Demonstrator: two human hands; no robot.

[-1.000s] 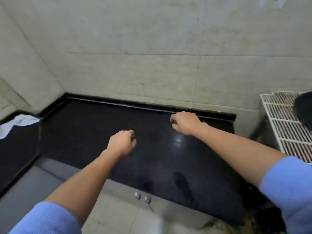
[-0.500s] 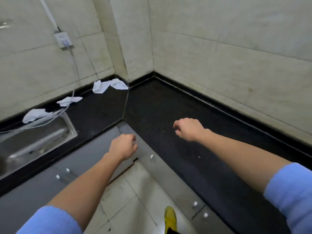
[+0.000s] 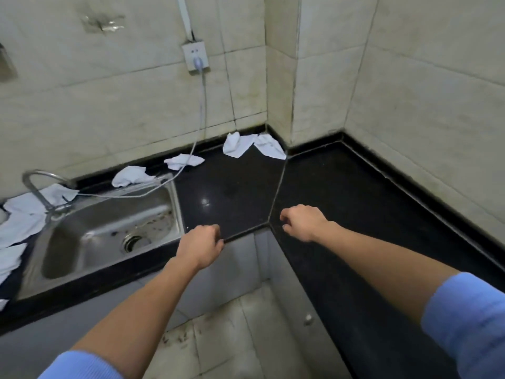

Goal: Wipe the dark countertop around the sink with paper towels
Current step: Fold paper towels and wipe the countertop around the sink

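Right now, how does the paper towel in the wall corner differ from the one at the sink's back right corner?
The corner towel is larger, in two flaps; the sink towel is smaller, bunched. The corner towel lies apart from the sink; the sink towel borders it. Both are white.

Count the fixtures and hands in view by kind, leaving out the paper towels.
Sink: 1
Faucet: 1
Wall socket: 1
Cable: 1
Hands: 2, left hand and right hand
Total: 6
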